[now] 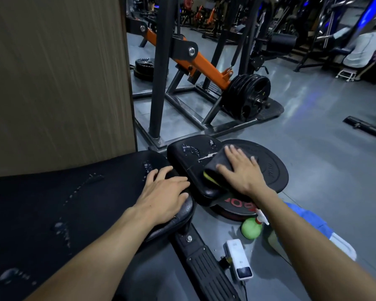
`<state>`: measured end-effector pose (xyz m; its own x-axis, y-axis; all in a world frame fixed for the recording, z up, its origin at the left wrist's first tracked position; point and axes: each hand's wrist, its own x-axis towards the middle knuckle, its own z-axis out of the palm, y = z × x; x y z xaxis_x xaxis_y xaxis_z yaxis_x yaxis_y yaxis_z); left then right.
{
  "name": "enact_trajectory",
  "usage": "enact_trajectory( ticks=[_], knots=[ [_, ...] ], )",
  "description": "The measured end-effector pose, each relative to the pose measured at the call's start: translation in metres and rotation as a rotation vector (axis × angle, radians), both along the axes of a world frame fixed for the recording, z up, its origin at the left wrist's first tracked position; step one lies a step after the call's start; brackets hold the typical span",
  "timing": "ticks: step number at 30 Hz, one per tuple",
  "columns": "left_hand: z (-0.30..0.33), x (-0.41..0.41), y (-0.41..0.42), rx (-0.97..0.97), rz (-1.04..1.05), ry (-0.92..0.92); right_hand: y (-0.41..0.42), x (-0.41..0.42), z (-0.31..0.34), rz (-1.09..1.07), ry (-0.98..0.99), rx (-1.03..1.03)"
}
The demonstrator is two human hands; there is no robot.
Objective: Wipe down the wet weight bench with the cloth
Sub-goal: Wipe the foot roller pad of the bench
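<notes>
My right hand (241, 168) presses the dark cloth (217, 162) flat, fingers spread, on the small seat pad (187, 157); my left hand (165, 196) rests open on the long pad (52, 203). Droplets remain on both; most wiping is left.

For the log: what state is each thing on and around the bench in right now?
Small black padded seat: wet, droplets showing.
Long black padded bench: wet, droplets along it.
Dark grey folded cloth: pressed flat on seat.
Right hand: open, palm on cloth.
Left hand: open, resting on bench end.
Green spray bottle: on floor.
</notes>
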<state>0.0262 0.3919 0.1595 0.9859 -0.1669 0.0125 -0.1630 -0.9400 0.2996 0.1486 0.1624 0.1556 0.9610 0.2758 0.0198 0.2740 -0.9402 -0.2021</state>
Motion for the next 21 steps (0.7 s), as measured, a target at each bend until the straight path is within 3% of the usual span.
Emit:
enact_trajectory(
  ticks=[3, 8, 10, 14, 16, 21],
  knots=[
    [-0.002, 0.001, 0.001, -0.012, 0.016, 0.006, 0.021, 0.007, -0.002, -0.123, 0.011, -0.036],
    [0.003, 0.007, 0.002, 0.086, 0.053, -0.015, 0.032, -0.066, -0.014, 0.252, -0.156, -0.066],
    [0.004, 0.007, 0.006, 0.091, 0.114, -0.035, 0.017, -0.059, -0.013, 0.298, -0.157, -0.079],
    [0.003, 0.001, 0.013, 0.097, 0.106, -0.041, 0.017, -0.007, -0.001, -0.039, -0.022, -0.052],
    [0.003, -0.001, 0.014, 0.112, 0.101, -0.053, 0.042, -0.008, -0.004, -0.119, -0.045, -0.109],
    [0.006, 0.003, 0.016, 0.111, 0.093, -0.043, 0.060, -0.072, -0.018, 0.278, -0.167, -0.054]
  ],
)
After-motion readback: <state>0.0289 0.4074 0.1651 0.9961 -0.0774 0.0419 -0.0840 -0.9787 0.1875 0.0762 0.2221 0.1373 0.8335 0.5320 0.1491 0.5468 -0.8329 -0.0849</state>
